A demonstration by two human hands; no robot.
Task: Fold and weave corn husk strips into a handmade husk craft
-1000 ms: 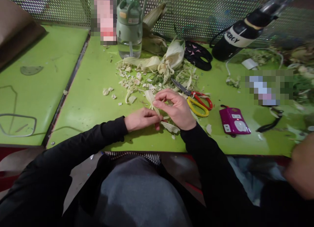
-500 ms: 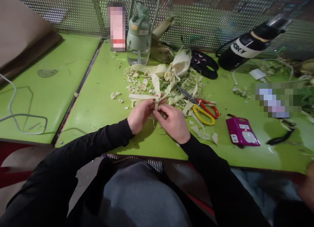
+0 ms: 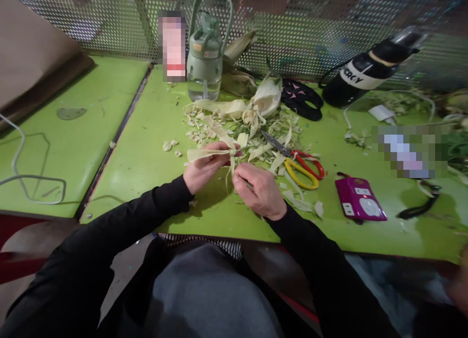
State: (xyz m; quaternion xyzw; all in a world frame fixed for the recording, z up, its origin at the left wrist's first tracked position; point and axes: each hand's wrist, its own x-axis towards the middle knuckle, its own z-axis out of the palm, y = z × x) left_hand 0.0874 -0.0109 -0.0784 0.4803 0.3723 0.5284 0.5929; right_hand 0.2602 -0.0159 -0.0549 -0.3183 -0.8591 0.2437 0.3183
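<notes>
Pale corn husk strips (image 3: 208, 154) fan out from a small knot or joint between my two hands, above the green table. My left hand (image 3: 206, 169) is closed around them from the left, its fingers behind the joint. Just to the right, my right hand (image 3: 259, 189) is curled in a pinch at the lower strip hanging from the joint; its fingertips are partly hidden. Scissors (image 3: 292, 160) with one red and one yellow handle lie to the right of my hands. Husk scraps (image 3: 208, 128) are strewn beyond, with a larger bundle of husk (image 3: 268, 96) behind them.
A green water bottle (image 3: 204, 60) stands at the back, beside a blurred pink item. To the right are a black bottle (image 3: 360, 77), a black mask-like item (image 3: 302, 99), a purple power adapter (image 3: 360, 197) and a white cable. Brown paper (image 3: 32, 60) lies far left.
My right hand has drawn slightly down and away from the joint, its fingers curling tighter. My left hand has turned, showing more of its fingers, and still holds the strips.
</notes>
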